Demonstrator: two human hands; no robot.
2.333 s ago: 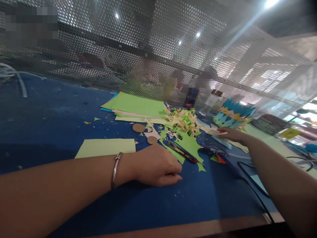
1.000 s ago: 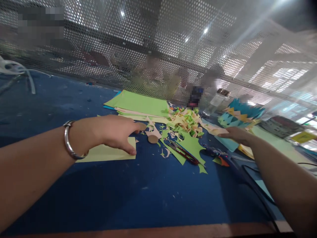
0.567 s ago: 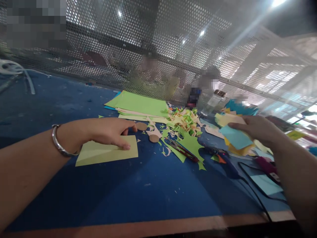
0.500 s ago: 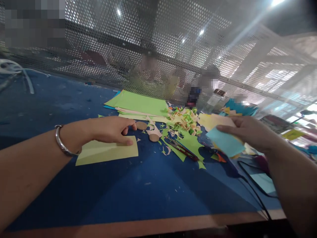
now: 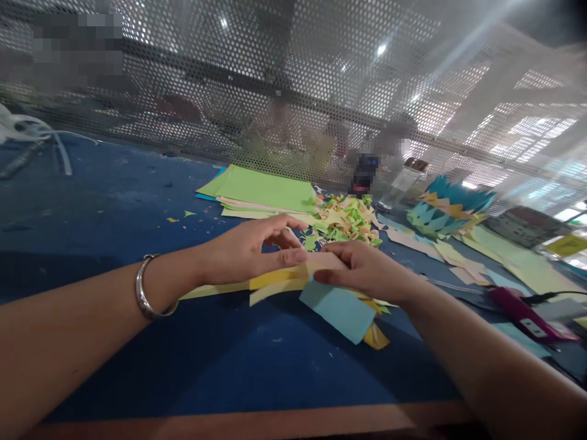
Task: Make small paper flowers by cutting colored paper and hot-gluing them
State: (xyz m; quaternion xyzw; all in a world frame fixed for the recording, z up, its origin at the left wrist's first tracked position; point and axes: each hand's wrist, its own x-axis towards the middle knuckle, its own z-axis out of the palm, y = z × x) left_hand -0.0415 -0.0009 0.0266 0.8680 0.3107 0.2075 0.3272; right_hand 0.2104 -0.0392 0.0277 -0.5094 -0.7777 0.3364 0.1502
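My right hand (image 5: 362,269) pinches a bunch of coloured paper pieces, with a light blue piece (image 5: 339,308) hanging in front and yellow and pink strips (image 5: 279,280) reaching left. Close to the left part of that bunch is my left hand (image 5: 257,247), thumb and fingers apart and slightly curled, wearing a silver bangle. A pale yellow sheet (image 5: 215,290) lies on the blue table under my left wrist, partly covered. Behind both hands rises a heap of green and peach paper scraps (image 5: 348,220).
A stack of green sheets (image 5: 270,188) lies by the perforated metal screen (image 5: 206,91). To the right are a clear bottle (image 5: 403,183), a zigzag paper crown (image 5: 454,208), and a magenta power strip (image 5: 527,315) with a cable. White strapping (image 5: 41,131) lies far left.
My right hand has brought the paper pieces left from the table's right side to my left hand. My left hand has shifted right, off the pale yellow sheet's right end.
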